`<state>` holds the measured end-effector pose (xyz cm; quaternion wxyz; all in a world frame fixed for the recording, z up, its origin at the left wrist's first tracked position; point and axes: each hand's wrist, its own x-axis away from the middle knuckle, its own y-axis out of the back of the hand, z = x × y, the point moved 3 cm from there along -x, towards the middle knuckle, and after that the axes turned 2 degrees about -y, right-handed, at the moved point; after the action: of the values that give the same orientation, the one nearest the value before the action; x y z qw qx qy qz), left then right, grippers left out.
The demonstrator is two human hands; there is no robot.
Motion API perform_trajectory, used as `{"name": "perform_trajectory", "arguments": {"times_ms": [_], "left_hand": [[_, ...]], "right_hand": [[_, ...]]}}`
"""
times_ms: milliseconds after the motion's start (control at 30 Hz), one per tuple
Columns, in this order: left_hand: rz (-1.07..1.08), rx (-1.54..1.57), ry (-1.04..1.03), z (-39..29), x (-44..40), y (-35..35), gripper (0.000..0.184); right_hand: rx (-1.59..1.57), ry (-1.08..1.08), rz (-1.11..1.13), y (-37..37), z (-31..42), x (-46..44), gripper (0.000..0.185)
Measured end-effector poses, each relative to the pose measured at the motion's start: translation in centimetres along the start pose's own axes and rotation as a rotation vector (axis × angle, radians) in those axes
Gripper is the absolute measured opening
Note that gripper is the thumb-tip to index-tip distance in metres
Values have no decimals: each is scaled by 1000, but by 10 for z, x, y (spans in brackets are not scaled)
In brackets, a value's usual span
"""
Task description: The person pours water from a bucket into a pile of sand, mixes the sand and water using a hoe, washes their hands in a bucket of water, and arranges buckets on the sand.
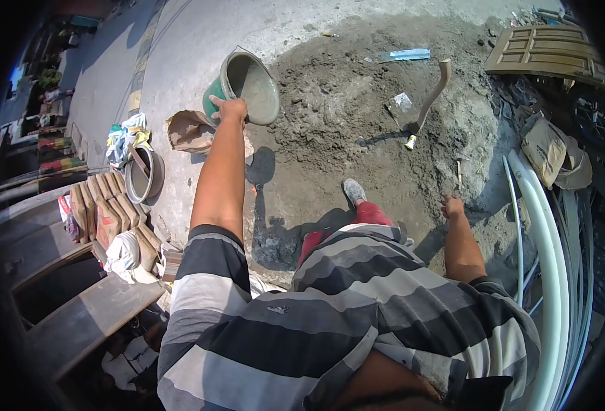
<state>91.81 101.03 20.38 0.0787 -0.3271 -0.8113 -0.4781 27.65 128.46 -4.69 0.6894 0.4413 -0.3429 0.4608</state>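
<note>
My left hand is closed on the side of a green bucket, with its arm stretched forward. The bucket is tilted, its mouth turned to the right and its inside coated with grey cement; a thin wire handle stands at its rim. Below that hand, an open brown paper sack rests on the ground. My right hand hangs low on the right with fingers loosely bent and apart, and I see nothing in it. A small stick is just beyond its fingers. Ahead spreads a heap of wet grey mortar.
A tool with a curved wooden handle stands in the mortar. Another bucket and stacked brown sacks are at left. Pale pipes run along the right, below a wooden door panel. A blue wrapper lies ahead.
</note>
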Motion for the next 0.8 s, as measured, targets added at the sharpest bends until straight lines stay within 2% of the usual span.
{"name": "perform_trajectory", "arguments": {"times_ms": [133,233,333,467,533,700,800], "left_hand": [[-23,-79,-111,-37,14,-4,95],[-59,-141,-220,-57,16,-14,95],[-61,-159,-344,-72,32,-18,94],[-51,-160,-412,-71,38,-31,94],[-41,-171,-416,-66,47,-33,95],[-46,-240,-531,-32,49,-34,96],[-24,-261,-528,-1,50,-28,97]], "right_hand": [[-114,-65,-110,13,-15,17,29],[-24,-68,-120,23,-30,9,31],[-106,-60,-86,26,-23,23,29],[-93,-39,-115,19,-15,30,26],[-162,-43,-25,15,-14,25,13],[-144,-19,-33,5,0,31,11],[-159,-6,6,4,2,24,10]]}}
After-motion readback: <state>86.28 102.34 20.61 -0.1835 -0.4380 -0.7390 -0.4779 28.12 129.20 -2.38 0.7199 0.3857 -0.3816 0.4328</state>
